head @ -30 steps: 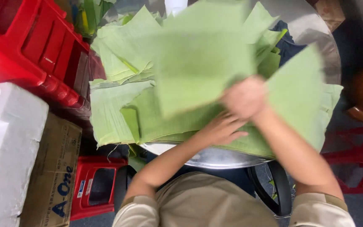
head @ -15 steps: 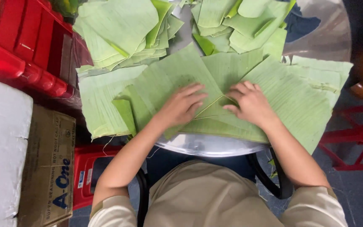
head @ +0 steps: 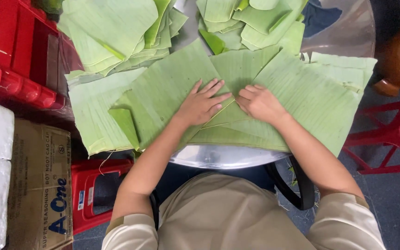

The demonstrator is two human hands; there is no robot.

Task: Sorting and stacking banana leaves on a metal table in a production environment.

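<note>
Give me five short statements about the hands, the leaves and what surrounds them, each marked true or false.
1. Both hands, left hand and right hand, lie flat on overlapping banana leaves. True.
2. The right hand holds a knife. False: it holds nothing and rests on the leaves.
3. The leaves lie on a round metal tray. True.
4. A cardboard box stands at the person's left. True.
5. The plastic stools are blue. False: the stool is red.
</note>
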